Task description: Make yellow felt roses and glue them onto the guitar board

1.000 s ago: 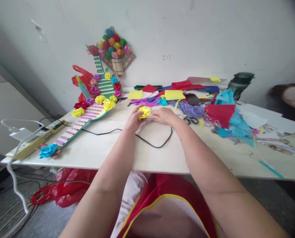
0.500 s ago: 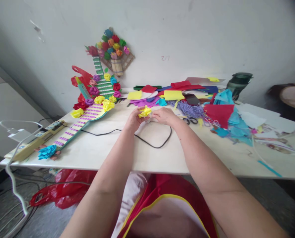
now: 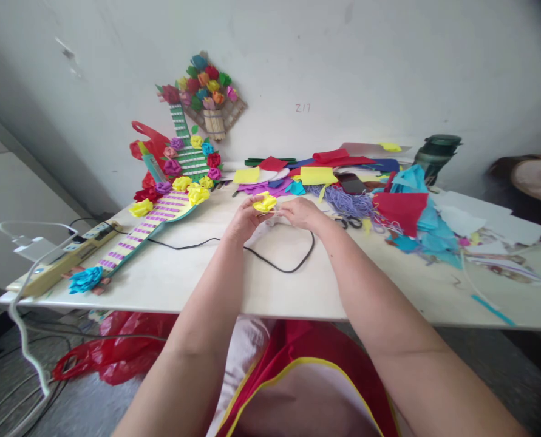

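A yellow paper flower (image 3: pixel 265 202) is held above the middle of the table, its bloom tilted up. The fingers of my left hand (image 3: pixel 244 218) are closed around its left side and underside. My right hand (image 3: pixel 300 212) pinches at the right, by the flower's base, where a thin pale strand or strip shows between the hands; what it is I cannot make out. Below my hands, a black cord (image 3: pixel 279 267) loops over the table. To the left lies a guitar-shaped craft piece (image 3: pixel 154 220) with purple strips and several paper flowers.
Stacked coloured paper (image 3: pixel 316 176), a bundle of purple string (image 3: pixel 350 200) and scissors (image 3: pixel 353 223) lie behind and right of my hands. Blue crepe paper (image 3: pixel 436 233) and a dark bottle (image 3: pixel 436 155) are farther right. A power strip (image 3: pixel 70 258) sits at the left edge.
The yellow flower has turned a little and sits slightly higher and farther left in my left hand. My right hand has barely moved.
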Available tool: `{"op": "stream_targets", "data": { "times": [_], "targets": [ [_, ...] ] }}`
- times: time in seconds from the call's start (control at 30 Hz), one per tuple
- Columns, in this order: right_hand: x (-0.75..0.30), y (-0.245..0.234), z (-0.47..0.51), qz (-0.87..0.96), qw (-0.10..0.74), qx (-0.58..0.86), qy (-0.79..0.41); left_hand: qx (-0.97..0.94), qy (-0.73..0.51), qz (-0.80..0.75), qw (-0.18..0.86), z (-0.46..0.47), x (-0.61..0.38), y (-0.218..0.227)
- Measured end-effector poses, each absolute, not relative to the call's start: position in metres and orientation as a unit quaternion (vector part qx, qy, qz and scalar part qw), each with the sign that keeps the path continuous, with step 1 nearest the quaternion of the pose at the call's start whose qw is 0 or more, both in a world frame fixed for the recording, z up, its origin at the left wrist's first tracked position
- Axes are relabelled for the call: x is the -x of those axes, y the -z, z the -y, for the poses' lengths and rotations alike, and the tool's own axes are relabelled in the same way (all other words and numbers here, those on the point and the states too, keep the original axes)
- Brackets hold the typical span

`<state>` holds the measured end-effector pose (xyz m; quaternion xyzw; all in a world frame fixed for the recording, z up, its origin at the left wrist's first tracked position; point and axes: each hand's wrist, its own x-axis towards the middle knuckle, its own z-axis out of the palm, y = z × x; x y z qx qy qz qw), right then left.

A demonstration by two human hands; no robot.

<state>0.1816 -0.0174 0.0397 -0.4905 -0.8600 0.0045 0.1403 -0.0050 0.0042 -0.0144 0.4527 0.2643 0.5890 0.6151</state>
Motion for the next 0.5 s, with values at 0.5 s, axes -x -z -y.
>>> {"op": "stream_targets", "data": {
  "times": [0.5],
  "targets": [
    [-0.1822,-0.0373,0.0163,0.857,0.179,0.482,-0.015,-0.467,-0.59,-0.282,0.595,-0.0074,0.0039,0.016]
  ]
}}
